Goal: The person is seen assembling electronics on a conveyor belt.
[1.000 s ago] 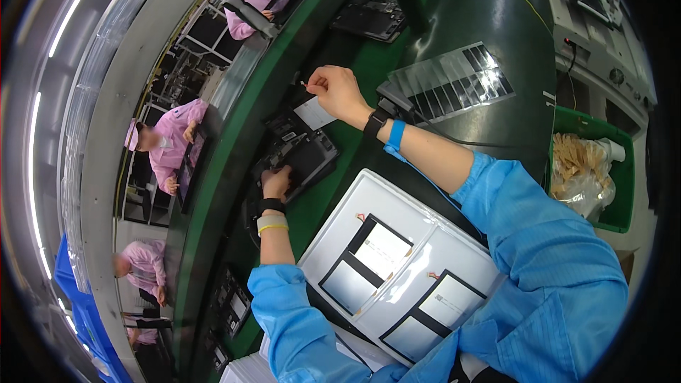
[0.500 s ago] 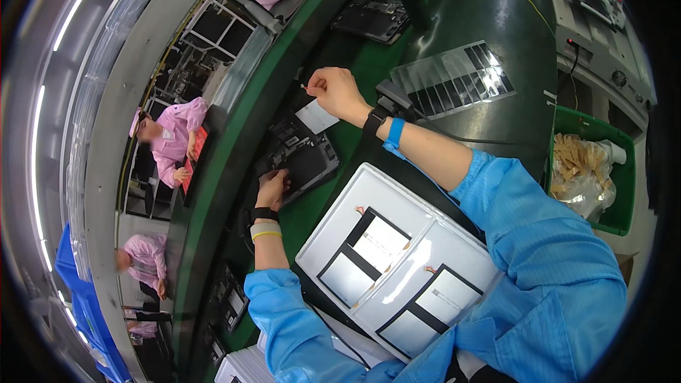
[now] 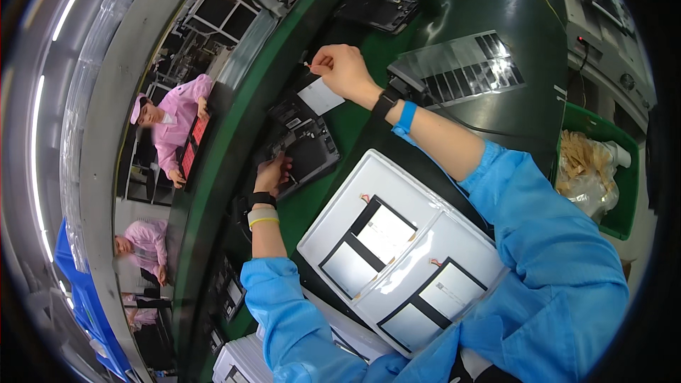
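A black, open device housing [image 3: 316, 149] lies on the green conveyor belt, its inner parts showing. My left hand [image 3: 272, 174] has its fingers closed at the housing's near left edge. Beyond the housing is a flat battery pack with a white face [image 3: 321, 96]. My right hand [image 3: 344, 71] is above it, thumb and fingertips pinched on a small wire lead with a pale connector [image 3: 308, 64]. Just in front of me, a white two-part tray [image 3: 340, 216] bears two flat black-and-white battery packs [image 3: 386, 232], each with a short reddish lead.
A clear sheet with dark strips [image 3: 461, 67] lies right of my right hand, near a black block [image 3: 406, 89] with a cable. Other devices [image 3: 379, 10] rest farther along the belt. A green bin [image 3: 624, 202] of scraps stands at right. People in pink sit across the line.
My right hand has risen slightly with the lead pinched. The left hand has shifted a little up along the housing's edge. The view has tilted slightly.
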`<state>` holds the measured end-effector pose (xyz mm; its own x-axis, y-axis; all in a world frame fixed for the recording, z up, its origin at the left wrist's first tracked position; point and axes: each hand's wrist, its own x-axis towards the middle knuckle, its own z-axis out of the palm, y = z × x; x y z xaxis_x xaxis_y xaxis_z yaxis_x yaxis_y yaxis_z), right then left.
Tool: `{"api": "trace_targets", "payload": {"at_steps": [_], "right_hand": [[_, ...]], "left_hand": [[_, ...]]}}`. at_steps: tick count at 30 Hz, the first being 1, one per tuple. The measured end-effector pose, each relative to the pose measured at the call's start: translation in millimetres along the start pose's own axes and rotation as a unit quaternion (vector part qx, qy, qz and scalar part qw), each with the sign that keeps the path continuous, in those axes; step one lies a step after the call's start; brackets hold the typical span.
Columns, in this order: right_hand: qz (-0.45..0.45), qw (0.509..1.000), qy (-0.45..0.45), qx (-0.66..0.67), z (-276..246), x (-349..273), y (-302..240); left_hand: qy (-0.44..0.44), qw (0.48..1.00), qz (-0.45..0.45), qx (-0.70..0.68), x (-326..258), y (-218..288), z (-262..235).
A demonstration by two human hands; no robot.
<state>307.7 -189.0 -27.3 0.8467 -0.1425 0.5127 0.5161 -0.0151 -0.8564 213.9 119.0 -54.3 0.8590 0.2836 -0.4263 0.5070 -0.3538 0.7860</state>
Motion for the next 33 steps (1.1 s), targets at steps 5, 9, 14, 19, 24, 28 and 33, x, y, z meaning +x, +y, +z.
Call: {"api": "trace_targets", "payload": {"at_steps": [5,9,14,19,24,28,33], "right_hand": [[-0.014,1.000,-0.008,-0.027,-4.0,2.1,2.5],[-0.047,0.998,-0.010,-0.051,-2.2,5.9,2.1],[-0.063,0.997,-0.008,-0.047,-3.8,6.5,2.3],[-0.031,0.998,-0.014,-0.055,-11.6,6.7,-16.5],[-0.031,0.999,-0.025,-0.032,-4.5,9.0,-17.6],[-0.026,0.999,-0.029,-0.036,-2.3,8.0,-17.6],[0.013,0.999,-0.022,-0.039,-5.3,6.0,-6.7]], "left_hand": [[0.004,1.000,0.016,-0.006,-4.7,-2.6,3.7],[0.020,0.999,0.019,-0.015,-8.4,-12.5,-4.1],[0.060,0.998,0.022,-0.004,-12.3,-18.5,-1.9],[0.074,0.997,0.016,-0.010,-11.0,-16.8,2.4],[0.096,0.995,-0.009,-0.021,-20.2,-16.3,-2.5],[0.101,0.994,-0.008,-0.034,-21.4,-23.8,-3.8],[0.084,0.993,0.073,0.028,-31.1,-28.4,-5.5]]}}
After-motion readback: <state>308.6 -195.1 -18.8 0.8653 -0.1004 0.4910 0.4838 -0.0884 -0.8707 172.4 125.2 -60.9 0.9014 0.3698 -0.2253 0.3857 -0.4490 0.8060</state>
